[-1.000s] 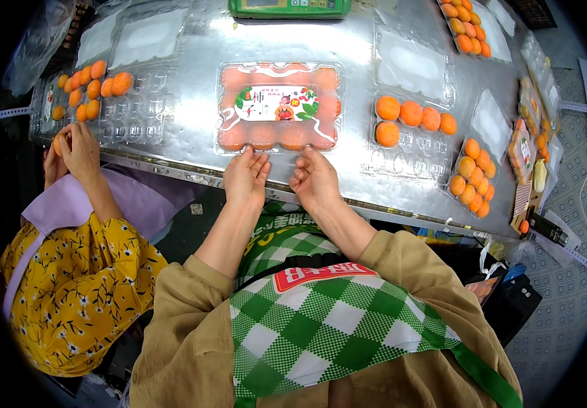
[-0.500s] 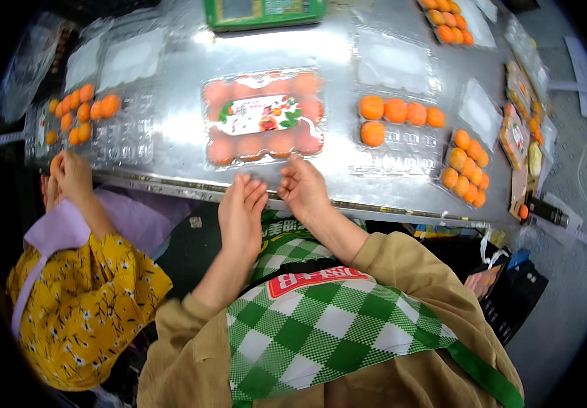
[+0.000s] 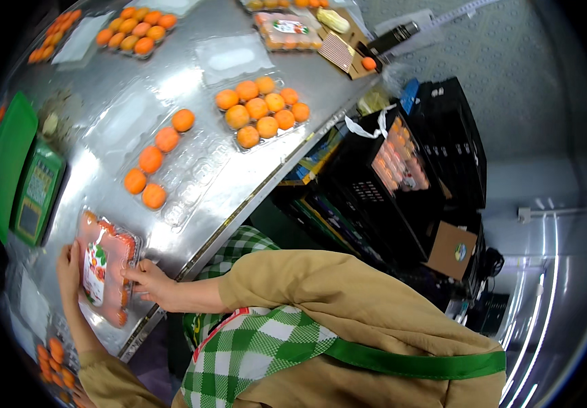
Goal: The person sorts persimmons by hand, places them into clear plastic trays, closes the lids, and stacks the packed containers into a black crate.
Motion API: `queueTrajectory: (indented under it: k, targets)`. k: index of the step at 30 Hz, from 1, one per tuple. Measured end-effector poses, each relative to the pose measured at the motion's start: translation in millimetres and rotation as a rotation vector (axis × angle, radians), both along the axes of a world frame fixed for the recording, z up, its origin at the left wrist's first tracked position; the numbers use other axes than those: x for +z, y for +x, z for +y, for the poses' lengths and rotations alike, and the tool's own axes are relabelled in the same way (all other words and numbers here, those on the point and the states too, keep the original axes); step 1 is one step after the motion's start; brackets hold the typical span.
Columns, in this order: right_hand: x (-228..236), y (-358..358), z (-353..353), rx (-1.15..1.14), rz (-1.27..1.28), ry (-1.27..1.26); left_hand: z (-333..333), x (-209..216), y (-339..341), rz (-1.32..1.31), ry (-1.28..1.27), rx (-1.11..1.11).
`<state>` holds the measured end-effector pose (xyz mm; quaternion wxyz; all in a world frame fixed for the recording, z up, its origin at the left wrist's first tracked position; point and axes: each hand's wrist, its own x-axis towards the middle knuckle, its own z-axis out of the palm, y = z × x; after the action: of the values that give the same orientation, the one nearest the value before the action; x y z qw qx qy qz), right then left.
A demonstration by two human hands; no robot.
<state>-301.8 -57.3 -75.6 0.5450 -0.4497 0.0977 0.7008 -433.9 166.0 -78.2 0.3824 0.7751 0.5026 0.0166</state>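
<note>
A closed clear plastic clamshell of orange-red round fruit, with a printed label on its lid, sits at the lower left of the metal table. My left hand grips its far left side, fingers along the edge. At the side nearest me, my right hand holds its rim, thumb on top; some fingertips are hidden by the pack. Beside it lies an open clamshell with several orange fruits in two rows, its lid folded back and many of its hollows bare.
A green scale stands at the left. Fuller fruit packs, one with oranges, lie farther along the metal table. Black crates stack beyond the table edge, near a cardboard box. A co-worker's fruits show lower left.
My view has swung to the right, so the table appears tilted. My hands, apart from the closed clamshell before, now grip it from two sides.
</note>
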Motion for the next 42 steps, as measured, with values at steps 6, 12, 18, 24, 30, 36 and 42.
queueTrajectory:
  k: [6,12,18,24,30,36,42]
  targets:
    - [58.5,60.4,-33.9,-0.141,-0.306,0.061,-72.2,43.7,29.6,-0.253,-0.157,0.119]
    - [99.8,194.8,-121.3,-0.337,-0.271,0.359,-166.6,78.1,150.3,-0.435,-0.394,-0.053]
    - [158.2,330.2,-291.6,-0.471,-0.577,0.236,-322.1,104.2,321.2,-0.618,-0.440,-0.341]
    - [229.3,435.0,-490.7,-0.479,-0.793,-0.150,-516.5,115.2,457.4,-0.679,-0.765,-0.594]
    - [257.3,512.7,-623.5,-0.072,-1.217,-0.509,-643.2,92.6,542.3,-0.544,-0.789,-0.957]
    - [146.5,573.4,-704.3,0.371,-1.519,-0.744,-629.5,93.6,538.7,-0.452,-0.869,-0.975]
    - [37.6,637.2,-740.1,0.437,-1.541,-0.551,-579.7,96.0,514.4,-0.270,-0.853,-0.841]
